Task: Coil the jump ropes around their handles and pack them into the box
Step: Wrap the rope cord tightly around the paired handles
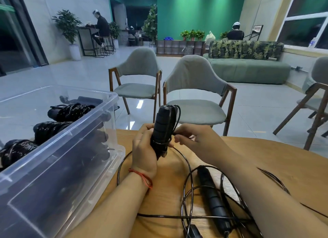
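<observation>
My left hand [144, 150] grips black jump rope handles [163, 129] upright above the wooden table [266, 159]. A few turns of thin black rope circle their lower part. My right hand [197, 140] pinches the rope just right of the handles. The loose rope [188, 170] trails down in loops over the table. Another black handle [212, 195] lies flat among the loops near me. A clear plastic box [58, 166] stands at the left and holds several coiled black jump ropes [71, 111].
Two grey chairs [193, 94] stand just beyond the table's far edge, and a third chair [316, 99] is at the right. A green sofa [248, 69] and seated people are far back. A small black object [194, 231] lies at the near table edge.
</observation>
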A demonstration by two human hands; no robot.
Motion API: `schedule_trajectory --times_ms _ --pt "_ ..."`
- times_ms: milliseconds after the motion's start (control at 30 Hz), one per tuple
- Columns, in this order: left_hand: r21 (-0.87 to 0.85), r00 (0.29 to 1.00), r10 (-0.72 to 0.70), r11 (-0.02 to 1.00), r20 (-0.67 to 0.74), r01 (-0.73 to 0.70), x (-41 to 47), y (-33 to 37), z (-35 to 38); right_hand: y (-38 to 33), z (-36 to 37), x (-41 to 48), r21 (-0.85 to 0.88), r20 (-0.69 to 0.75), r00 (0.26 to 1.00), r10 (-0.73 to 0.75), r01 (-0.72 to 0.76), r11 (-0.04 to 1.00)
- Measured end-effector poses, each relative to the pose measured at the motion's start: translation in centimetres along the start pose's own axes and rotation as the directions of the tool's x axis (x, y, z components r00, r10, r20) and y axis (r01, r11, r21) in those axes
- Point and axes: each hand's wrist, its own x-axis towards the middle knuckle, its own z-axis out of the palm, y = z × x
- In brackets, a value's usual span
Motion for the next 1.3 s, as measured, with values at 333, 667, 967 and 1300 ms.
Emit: schedule_trajectory --times_ms 333,667,967,1300 --pt "-0.127 0.978 -0.203 0.972 -0.044 0.196 0.4 0.4 0.1 -0.9 0.5 0.3 -0.190 0.074 0.996 0.052 -0.037 0.981" --pt "0.102 0.885 -0.042 0.990 -0.463 0.100 0.7 0.0 -0.2 -0.9 0.0 0.0 -0.426 0.074 0.995 0.062 -0.025 0.904" --pt "0.577 0.926 0.202 0.816 -0.319 0.021 1.1 -1.0 -0.1 -3.5 -0.8 0.1 -0.499 0.153 0.965 -0.214 0.263 0.826" --pt "0.799 0.974 0.225 0.589 -0.020 -0.120 -0.3 -0.7 0.3 -3.4 -1.3 0.2 -0.466 -0.036 0.952 -0.304 0.253 0.848"
